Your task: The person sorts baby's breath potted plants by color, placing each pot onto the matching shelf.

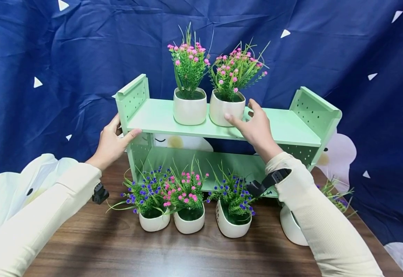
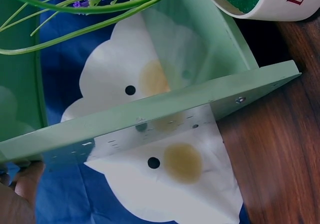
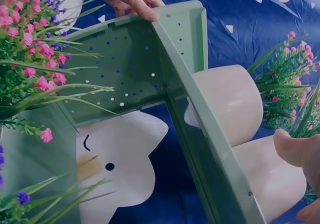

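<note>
A light-green two-tier shelf (image 1: 277, 123) stands on the table. My left hand (image 1: 112, 142) grips its left end, thumb on the front edge of the upper tier and fingers behind the side panel. On the upper tier are two white pots with pink flowers, a left pot (image 1: 189, 109) and a right pot (image 1: 222, 109), side by side. My right hand (image 1: 258, 129) is at the right pot, its thumb before the front and its index finger beside the right side with a small gap. The right wrist view shows the thumb (image 3: 290, 146) near that pot; firm contact cannot be told.
Before the shelf stand a blue-flowered pot (image 1: 154, 223), a pink-flowered pot (image 1: 189, 223) and another blue-flowered pot (image 1: 234, 229). One more white pot (image 1: 291, 229) is partly behind my right sleeve. Behind everything hangs a blue curtain (image 1: 83, 50) with white shapes.
</note>
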Tool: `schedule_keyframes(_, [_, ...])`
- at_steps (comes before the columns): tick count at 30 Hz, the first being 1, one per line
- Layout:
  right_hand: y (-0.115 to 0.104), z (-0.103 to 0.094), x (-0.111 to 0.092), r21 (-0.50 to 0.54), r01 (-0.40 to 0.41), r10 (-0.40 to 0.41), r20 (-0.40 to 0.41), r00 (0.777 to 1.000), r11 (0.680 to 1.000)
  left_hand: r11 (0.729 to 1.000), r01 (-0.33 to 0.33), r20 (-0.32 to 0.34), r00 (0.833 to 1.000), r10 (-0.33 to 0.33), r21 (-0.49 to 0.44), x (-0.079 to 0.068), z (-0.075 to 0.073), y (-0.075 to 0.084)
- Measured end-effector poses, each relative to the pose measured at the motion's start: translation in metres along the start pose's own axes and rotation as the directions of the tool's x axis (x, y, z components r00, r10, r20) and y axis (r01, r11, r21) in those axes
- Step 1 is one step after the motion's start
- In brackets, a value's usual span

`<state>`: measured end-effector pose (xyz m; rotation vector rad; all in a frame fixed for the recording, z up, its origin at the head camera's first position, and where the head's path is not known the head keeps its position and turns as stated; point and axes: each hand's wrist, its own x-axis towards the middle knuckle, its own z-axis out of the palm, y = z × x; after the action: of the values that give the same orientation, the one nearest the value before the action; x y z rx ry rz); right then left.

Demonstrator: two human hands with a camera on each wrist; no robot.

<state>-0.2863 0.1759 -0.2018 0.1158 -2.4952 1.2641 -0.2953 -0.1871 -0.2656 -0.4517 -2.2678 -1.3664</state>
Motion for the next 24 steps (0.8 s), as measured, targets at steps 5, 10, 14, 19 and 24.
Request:
schedule_keyframes(5, [0.001,-0.002,-0.009,0.042,0.027,-0.028,0.006,1.000,0.999,1.000,0.000,-0.009,1.000,0.000,0.011,0.006,0.000,-0.016])
schedule_keyframes(10, [0.001,-0.005,-0.021,0.083,0.051,-0.052,0.012,0.999,0.995,1.000,0.000,-0.012,1.000,0.000,0.009,0.006,0.000,-0.014])
schedule_keyframes(14, [0.001,-0.008,-0.030,0.105,0.058,-0.061,0.020,0.998,0.993,1.000,-0.011,-0.010,1.000,0.011,0.000,0.001,0.000,0.000])
schedule_keyframes(19, [0.002,-0.009,-0.041,0.131,0.103,-0.105,0.007,0.994,0.986,1.000,-0.019,-0.006,1.000,0.019,-0.005,-0.005,-0.001,0.016])
schedule_keyframes(24, [0.006,-0.009,-0.055,0.145,0.130,-0.132,0.004,0.991,0.981,1.000,-0.020,-0.002,1.000,0.020,-0.007,-0.007,-0.002,0.020])
